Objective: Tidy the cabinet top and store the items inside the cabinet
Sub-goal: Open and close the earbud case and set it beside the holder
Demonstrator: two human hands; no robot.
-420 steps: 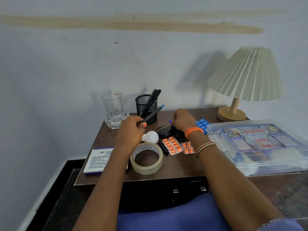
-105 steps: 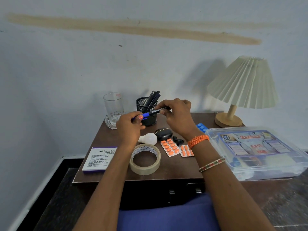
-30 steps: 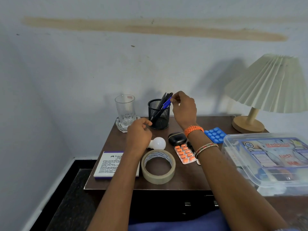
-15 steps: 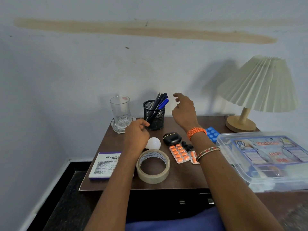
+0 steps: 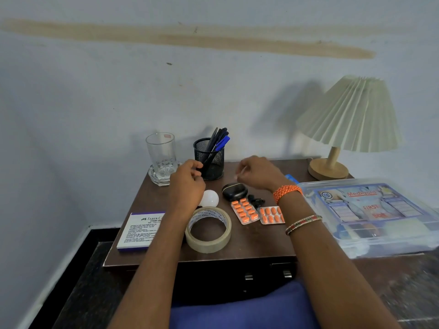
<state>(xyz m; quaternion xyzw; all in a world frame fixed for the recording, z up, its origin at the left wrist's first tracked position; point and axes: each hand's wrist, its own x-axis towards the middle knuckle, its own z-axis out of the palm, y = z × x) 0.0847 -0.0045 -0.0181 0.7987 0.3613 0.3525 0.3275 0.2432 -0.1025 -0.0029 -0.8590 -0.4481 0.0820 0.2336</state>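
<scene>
Gathering the loose things off the cabinet top [image 5: 256, 245] looks like the step in hand, and the black case [image 5: 234, 191] lying just under the right fingers [image 5: 241, 169] seems the likeliest next pick. Those fingers are loosely curled with thumb and forefinger nearly together, holding nothing that I can make out. The right hand [image 5: 259, 174] hovers above the case, not touching it.

A good grasp here would come straight down and span the case across its short sides, because its rounded shell could slip from a pinch at the ends. Just beyond the case, toward the wrist, lie small black earbuds [image 5: 256, 201] and two orange pill strips [image 5: 257, 212]; a low sweeping approach might scatter them, so lifting clear before moving away is wiser.

The left hand [image 5: 187, 184] is held near the mesh pen pot [image 5: 210, 160], its fingers [image 5: 196, 166] bent inward and close to the pot's side; whether they touch it is unclear, and they appear empty. Below that palm sits a white bulb [image 5: 209, 198], which would roll if nudged, and nearer the body a tape roll [image 5: 209, 230]. A stamp pad box [image 5: 140, 230] lies left of the forearm.

Farther out stand a glass [image 5: 161, 155], a lamp [image 5: 349, 124] and a clear first aid box [image 5: 373, 214]. The cabinet front below is shut, so it wants opening first.
</scene>
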